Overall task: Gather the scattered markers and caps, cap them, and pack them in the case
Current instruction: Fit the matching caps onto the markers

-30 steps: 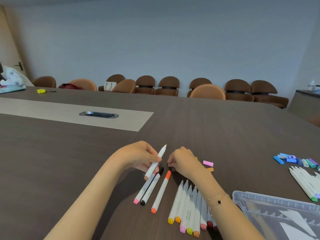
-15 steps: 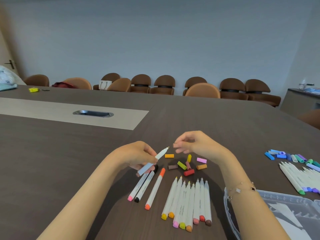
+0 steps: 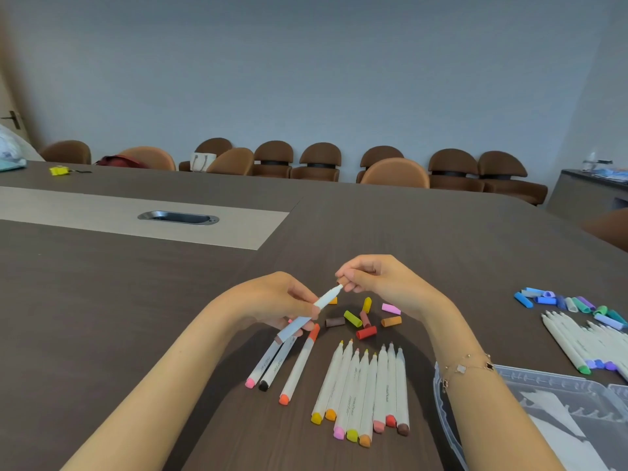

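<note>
My left hand (image 3: 272, 302) grips a white uncapped marker (image 3: 311, 314) above the table, its tip pointing up and right. My right hand (image 3: 380, 282) pinches a small cap (image 3: 344, 283) right at that tip. Below them lie several loose caps (image 3: 365, 321) in yellow, red, brown, pink and orange. A row of several uncapped markers (image 3: 365, 392) lies near me, with three capped markers (image 3: 282, 363) to its left. The clear plastic case (image 3: 448, 423) sits open at the lower right.
A second group of white markers (image 3: 577, 345) and blue, green and purple caps (image 3: 564, 302) lies at the far right. A metal cable port (image 3: 178, 218) sits in the table's light strip. Brown chairs (image 3: 316, 163) line the far wall.
My right hand lifted from the cap pile with a cap and brought it to the tip of the marker in my left hand. The view shifted slightly.
</note>
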`<state>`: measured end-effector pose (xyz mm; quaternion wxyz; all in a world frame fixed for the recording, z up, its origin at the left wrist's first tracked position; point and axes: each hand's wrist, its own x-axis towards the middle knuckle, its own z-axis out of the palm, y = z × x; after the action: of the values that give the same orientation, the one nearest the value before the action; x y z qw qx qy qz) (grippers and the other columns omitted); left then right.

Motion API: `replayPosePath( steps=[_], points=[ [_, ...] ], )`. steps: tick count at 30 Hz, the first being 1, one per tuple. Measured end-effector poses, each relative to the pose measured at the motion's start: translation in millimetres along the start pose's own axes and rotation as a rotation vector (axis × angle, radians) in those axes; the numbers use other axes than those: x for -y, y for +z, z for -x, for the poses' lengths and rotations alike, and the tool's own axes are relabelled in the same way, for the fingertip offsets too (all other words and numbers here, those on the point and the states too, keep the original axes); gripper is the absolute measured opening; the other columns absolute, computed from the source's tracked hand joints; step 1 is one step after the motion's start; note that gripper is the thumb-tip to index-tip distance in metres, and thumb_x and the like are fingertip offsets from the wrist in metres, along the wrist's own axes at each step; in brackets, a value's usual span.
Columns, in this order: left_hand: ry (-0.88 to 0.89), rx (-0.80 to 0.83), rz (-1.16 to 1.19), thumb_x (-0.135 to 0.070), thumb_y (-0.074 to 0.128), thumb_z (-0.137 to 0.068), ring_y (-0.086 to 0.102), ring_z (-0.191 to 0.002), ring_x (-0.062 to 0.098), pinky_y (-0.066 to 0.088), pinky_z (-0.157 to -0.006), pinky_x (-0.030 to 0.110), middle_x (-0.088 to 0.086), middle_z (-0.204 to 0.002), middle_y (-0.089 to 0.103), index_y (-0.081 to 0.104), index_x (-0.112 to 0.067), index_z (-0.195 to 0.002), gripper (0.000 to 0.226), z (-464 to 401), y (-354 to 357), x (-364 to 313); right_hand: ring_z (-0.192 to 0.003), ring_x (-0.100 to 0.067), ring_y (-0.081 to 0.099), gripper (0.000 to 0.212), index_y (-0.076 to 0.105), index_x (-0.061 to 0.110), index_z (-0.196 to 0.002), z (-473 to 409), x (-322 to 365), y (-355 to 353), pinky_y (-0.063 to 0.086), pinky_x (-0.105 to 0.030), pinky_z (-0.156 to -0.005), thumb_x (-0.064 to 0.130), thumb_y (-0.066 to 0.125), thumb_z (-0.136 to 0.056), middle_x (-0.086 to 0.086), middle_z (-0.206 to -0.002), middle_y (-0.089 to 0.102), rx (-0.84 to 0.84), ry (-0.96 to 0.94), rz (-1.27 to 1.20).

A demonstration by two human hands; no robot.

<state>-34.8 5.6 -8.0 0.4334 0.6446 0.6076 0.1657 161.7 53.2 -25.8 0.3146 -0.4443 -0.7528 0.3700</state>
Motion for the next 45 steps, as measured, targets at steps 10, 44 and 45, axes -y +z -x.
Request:
replayPosePath(
  steps=[10, 44, 45],
  points=[
    [0.015, 0.005, 0.072, -0.015, 0.06, -0.091, 0.069, -0.087, 0.02, 0.057, -0.086, 0.036, 0.011, -0.101, 0.07, 0.069, -0.006, -0.11, 0.022, 0, 0, 0, -0.081, -0.005, 0.062, 0.02, 0.067, 0.019, -0.102, 2, -2, -10, 0.049, -0.009, -0.068, 0.018, 0.048, -0.098, 0.006, -0.087, 0.066, -0.096, -0.006, 0.0],
    [-0.105, -0.14, -0.587, -0.033, 0.068, -0.084, 0.059, -0.065, 0.017, 0.049, -0.066, 0.025, 0.001, -0.067, 0.054, 0.053, -0.013, -0.068, 0.029, -3, 55, 2, -0.108, -0.009, 0.053, 0.026, 0.063, 0.018, -0.116, 8, -4, -33, 0.04, -0.022, -0.086, 0.025, 0.046, -0.098, 0.005, -0.118, 0.06, -0.124, 0.082, 0.363],
    [-0.098, -0.16, -0.62, -0.034, 0.068, -0.083, 0.053, -0.064, 0.015, 0.044, -0.064, 0.025, 0.001, -0.065, 0.05, 0.051, -0.014, -0.065, 0.031, -3, 55, 3, -0.109, -0.011, 0.053, 0.025, 0.063, 0.018, -0.116, 8, -9, -31, 0.04, -0.022, -0.086, 0.023, 0.047, -0.098, 0.003, -0.12, 0.06, -0.115, 0.115, 0.386]
  ],
)
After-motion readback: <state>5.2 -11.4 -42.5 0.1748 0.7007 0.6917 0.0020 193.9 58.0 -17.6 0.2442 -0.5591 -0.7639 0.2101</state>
